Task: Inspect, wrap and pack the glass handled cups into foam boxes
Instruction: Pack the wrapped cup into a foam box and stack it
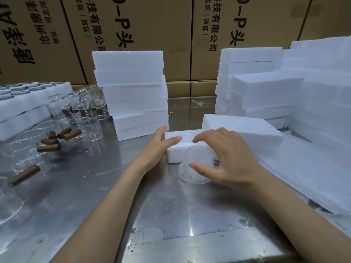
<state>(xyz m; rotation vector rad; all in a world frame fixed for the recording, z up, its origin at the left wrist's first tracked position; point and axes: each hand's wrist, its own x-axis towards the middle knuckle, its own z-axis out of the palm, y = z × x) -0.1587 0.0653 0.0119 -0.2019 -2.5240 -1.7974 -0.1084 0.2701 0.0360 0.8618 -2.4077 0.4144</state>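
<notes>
Left hand (161, 147) lies with straight fingers on the left end of a small foam box (177, 149) at desk centre, steadying it, not curled round it. Right hand (226, 158) hovers spread and loosely arched over a textured glass cup (191, 168) that sits on the steel desk (95, 186) touching the box's near edge; thumb is beside the cup wall, contact cannot be told, no firm hold visible. Risks: cup is bare glass on slick metal, so a nudge from the right hand could slide or tip it; foam box is light and could skid if the left hand lifts; loose cups with brown handles (55, 141) crowd 9 o'clock, so a sweeping elbow could knock them. Containers: small box looks closed, contents hidden; foam tray (24, 103) at 10 o'clock holds glass rims in round slots; closed foam box stacks at 12 (131, 92) and 2 o'clock (266, 88), contents unseen; cardboard cartons (152, 25) behind.
</notes>
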